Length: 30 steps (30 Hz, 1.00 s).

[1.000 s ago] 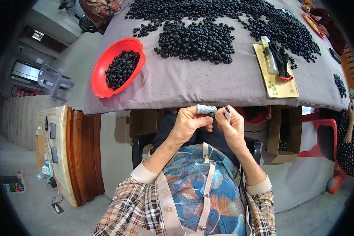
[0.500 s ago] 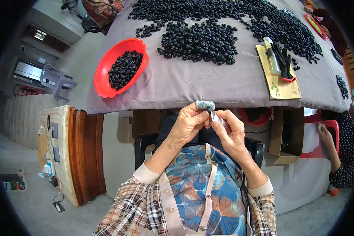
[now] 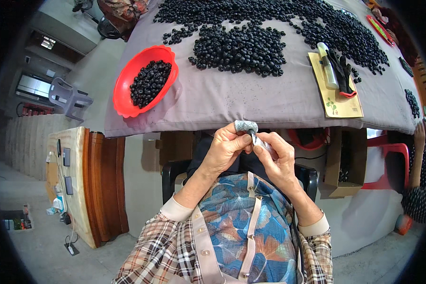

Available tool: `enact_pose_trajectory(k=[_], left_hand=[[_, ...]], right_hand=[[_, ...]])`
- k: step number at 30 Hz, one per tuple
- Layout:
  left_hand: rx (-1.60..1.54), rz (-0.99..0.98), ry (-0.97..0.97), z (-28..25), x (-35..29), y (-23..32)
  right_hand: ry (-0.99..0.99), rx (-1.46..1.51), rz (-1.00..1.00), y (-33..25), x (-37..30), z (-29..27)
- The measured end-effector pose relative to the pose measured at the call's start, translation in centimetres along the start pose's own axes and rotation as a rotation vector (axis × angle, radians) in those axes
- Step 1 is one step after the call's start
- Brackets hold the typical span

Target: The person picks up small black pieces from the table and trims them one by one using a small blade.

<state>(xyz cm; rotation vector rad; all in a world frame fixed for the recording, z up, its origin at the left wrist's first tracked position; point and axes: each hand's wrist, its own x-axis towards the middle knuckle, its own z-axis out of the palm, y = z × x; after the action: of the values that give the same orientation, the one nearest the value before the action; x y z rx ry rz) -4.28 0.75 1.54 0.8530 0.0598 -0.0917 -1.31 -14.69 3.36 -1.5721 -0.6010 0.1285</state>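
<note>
Just off the near table edge, my left hand [image 3: 225, 150] and my right hand [image 3: 281, 158] meet in front of me. A grey fabric-like wrap [image 3: 245, 126] covers the tip of my left index finger. The left thumb and fingers pinch together at a small dark spot; what they hold is mostly hidden. My right thumb and fingers close on a small silvery-white object [image 3: 264, 144], its inner end against the left fingertips. On the table beyond lies a heap of small round black bead-like pieces [image 3: 241, 49]. More of them fill part of a red scalloped bowl [image 3: 120, 97] at the left.
A grey cloth [image 3: 213, 106] covers the table. To the right lie a tan envelope [image 3: 348, 109], a clear tube [image 3: 330, 71] and a black glove [image 3: 344, 75]. A cardboard box [image 3: 348, 189] stands below. Another person's arm [image 3: 417, 158] is beside a red chair [image 3: 397, 149] at far right.
My hands stay almost in place, with the silvery-white object turned slightly. At the far right, the other person's hand has moved up and away, toward the table's side.
</note>
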Motion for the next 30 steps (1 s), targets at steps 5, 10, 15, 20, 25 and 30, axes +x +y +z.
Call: enact_pose_trajectory(k=[5,10,15,20,25,30], left_hand=[[0.011,-0.002,-0.001,-0.11,-0.05,0.04],[0.029,-0.004,0.000,0.21,-0.07,0.30],[0.050,0.005,0.011,0.30,-0.21,0.33],[0.099,0.033,0.021,0.51,-0.40,0.36],[0.164,0.056,0.030,0.51,-0.46,0.46],[0.178,0.044,0.044,0.57,-0.49,0.50]], right_hand=[[-0.006,-0.003,0.005,-0.25,0.09,-0.08],[-0.021,-0.023,0.062,-0.06,0.04,-0.18],[-0.017,-0.026,0.057,0.01,0.06,-0.25],[-0.022,-0.017,0.063,0.07,0.00,-0.32],[-0.030,-0.033,0.050,-0.14,0.11,-0.29],[-0.022,-0.040,0.047,-0.27,0.11,-0.23]])
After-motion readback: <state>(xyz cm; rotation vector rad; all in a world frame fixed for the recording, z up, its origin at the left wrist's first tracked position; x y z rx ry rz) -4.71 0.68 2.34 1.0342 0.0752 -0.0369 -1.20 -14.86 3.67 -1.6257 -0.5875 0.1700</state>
